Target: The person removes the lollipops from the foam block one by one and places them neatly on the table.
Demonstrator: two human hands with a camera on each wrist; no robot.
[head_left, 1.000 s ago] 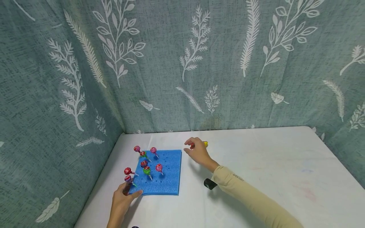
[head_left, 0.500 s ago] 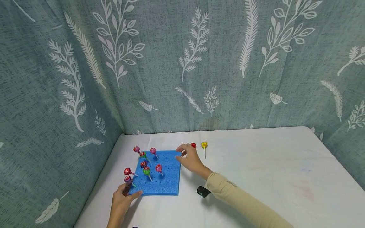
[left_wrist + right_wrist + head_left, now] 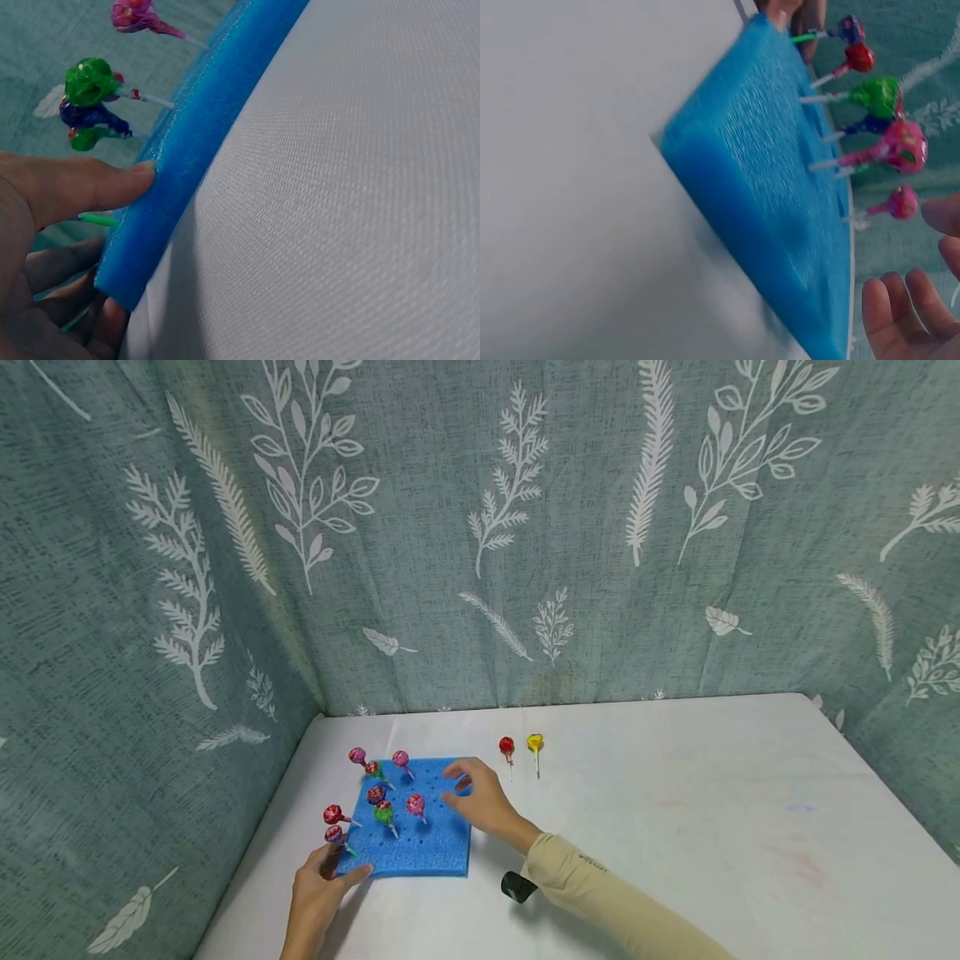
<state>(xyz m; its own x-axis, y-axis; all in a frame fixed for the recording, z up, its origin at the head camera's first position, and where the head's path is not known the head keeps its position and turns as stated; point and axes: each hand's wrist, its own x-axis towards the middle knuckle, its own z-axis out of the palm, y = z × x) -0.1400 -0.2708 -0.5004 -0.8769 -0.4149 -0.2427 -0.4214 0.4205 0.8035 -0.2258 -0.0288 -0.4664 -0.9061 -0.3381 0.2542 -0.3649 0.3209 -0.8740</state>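
A blue foam board point(image 3: 442, 852) dotted with small holes lies at the left of the table, with several wrapped lollipops standing in it by their sticks. Among them are a pink lollipop point(image 3: 416, 804), a green lollipop point(image 3: 383, 812) and a red lollipop point(image 3: 332, 814). My left hand point(image 3: 315, 893) grips the board's near left corner, its thumb point(image 3: 124, 184) on the front edge and its fingers round the side. Over the board's right side hovers my right hand point(image 3: 480, 797), fingers parted and holding nothing. In the right wrist view its fingertips are near a pink lollipop point(image 3: 902, 202).
Beyond the board, to its right, a loose red lollipop point(image 3: 507, 746) and a yellow lollipop point(image 3: 535, 742) lie on the white table point(image 3: 675, 827). Patterned curtains point(image 3: 420, 635) enclose the back and left. A dark wrist camera point(image 3: 517, 887) sits under the right forearm.
My right hand has moved left and nearer, from beside the loose red and yellow lollipops to above the board, leaving both in full sight. The left hand keeps its place on the corner.
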